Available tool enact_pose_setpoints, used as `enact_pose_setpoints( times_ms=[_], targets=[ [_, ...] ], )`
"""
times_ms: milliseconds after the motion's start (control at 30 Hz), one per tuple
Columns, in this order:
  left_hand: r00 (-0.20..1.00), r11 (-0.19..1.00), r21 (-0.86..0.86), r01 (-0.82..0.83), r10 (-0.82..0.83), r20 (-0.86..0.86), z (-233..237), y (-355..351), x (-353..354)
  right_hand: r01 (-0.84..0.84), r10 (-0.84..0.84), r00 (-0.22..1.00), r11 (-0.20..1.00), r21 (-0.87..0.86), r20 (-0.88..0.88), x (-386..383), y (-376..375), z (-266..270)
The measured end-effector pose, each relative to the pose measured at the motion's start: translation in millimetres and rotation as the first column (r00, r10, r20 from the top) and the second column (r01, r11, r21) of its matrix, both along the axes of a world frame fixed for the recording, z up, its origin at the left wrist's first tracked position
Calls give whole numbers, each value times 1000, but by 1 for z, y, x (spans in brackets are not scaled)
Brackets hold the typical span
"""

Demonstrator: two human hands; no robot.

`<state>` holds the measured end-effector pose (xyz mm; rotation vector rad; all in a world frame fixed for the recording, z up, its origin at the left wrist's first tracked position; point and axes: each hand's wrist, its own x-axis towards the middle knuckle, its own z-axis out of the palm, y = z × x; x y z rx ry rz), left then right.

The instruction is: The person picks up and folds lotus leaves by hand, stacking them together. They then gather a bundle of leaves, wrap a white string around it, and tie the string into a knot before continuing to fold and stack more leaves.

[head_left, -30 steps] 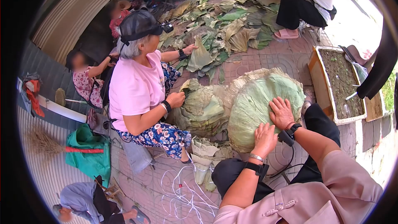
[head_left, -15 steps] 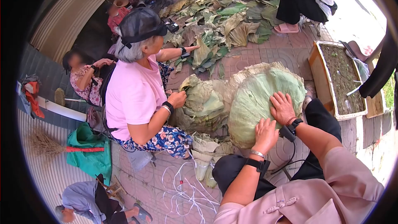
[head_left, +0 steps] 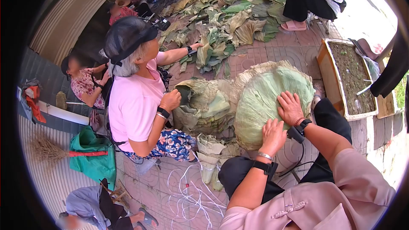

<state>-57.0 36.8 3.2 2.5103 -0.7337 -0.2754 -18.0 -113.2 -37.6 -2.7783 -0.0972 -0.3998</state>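
Observation:
In front of my knees stands a big round stack of pale green, dried lotus leaves [head_left: 266, 89], its edge ragged and brownish. My right hand [head_left: 291, 109] lies on its top with the fingers spread. Lower and to the left, my left hand [head_left: 274, 136] rests on the same leaf, fingers slightly bent and nothing between them. A second bundle of folded leaves [head_left: 204, 104] sits just left of the stack. Rolled leaf bundles [head_left: 208, 155] are below it.
A co-worker in a pink shirt [head_left: 136, 106] sits at left, reaching to a spread of loose leaves [head_left: 230, 21]. White straps [head_left: 191, 200] lie tangled on the paving. A soil-filled planter box [head_left: 351, 81] stands at right. Other people sit around.
The co-worker in pink has leaned back leftward; their near hand has moved off the second bundle, and their far hand now touches a loose leaf. My hands stay nearly still on the stack.

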Motion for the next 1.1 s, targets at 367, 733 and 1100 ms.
enact_pose_setpoints(
  times_ms=[367,733,1100],
  targets=[
    [999,1000,29,-1,2,-34,13,0,0,-1,2,1000,1000,6,-30,0,0,1],
    [998,998,-29,-60,59,-27,9,0,-3,-95,163,974,924,369,-158,139,-16,121],
    [997,976,-202,-81,77,-29,14,10,-1,33,204,921,809,587,-333,248,75,62]
  ],
)
